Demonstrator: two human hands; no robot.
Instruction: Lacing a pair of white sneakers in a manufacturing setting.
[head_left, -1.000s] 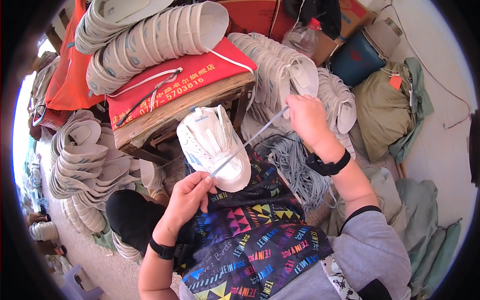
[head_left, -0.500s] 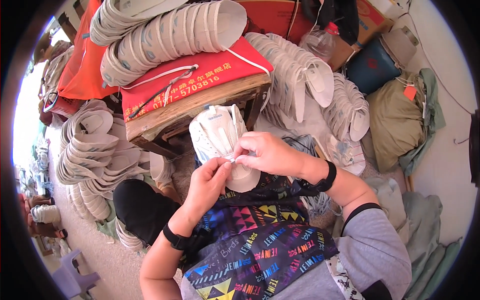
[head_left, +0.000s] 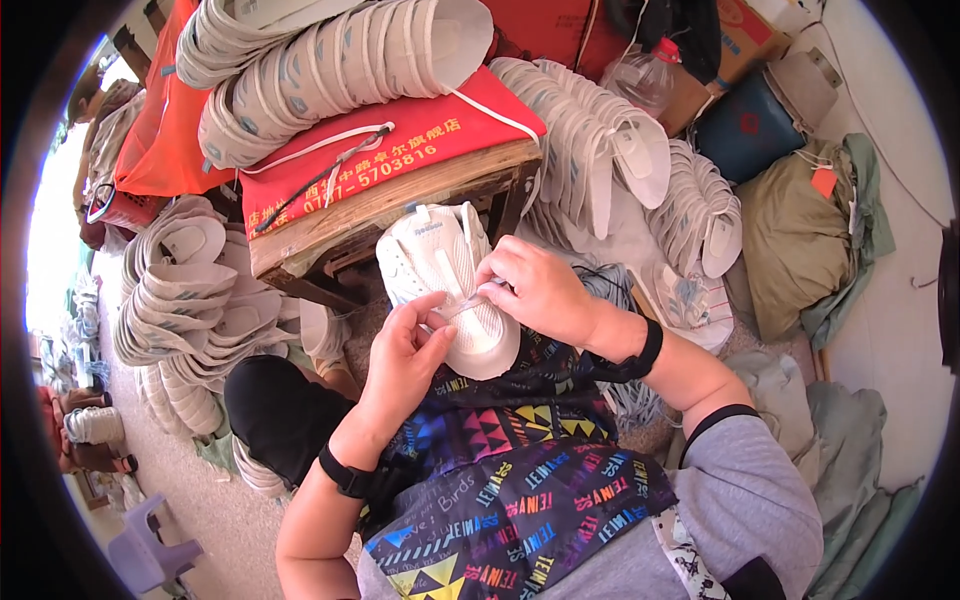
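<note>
A white shoe upper [head_left: 420, 262] lies toe towards me over my lap, just in front of the wooden bench. A thin pale shoelace [head_left: 464, 307] crosses its lower throat, above the rounded toe. My left hand [head_left: 408, 345] is at the left side of this lacing, thumb and forefinger curled around the lace end, though the exact grip is partly hidden. On the other side, my right hand [head_left: 540, 290] pinches the lace between thumb and forefinger, its knuckles over the upper's right edge.
The wooden bench [head_left: 400, 195] carries a red bag [head_left: 470, 120] and rows of nested shoe uppers [head_left: 340, 75]. More stacked uppers stand at left [head_left: 175, 310] and right [head_left: 640, 160]. A green sack [head_left: 800, 245] leans by the wall. A purple stool [head_left: 150, 545] stands lower left.
My hands have moved apart, the left one leftwards and the right one slightly up. The lace now shows stretched across the upper, and more of the toe is uncovered.
</note>
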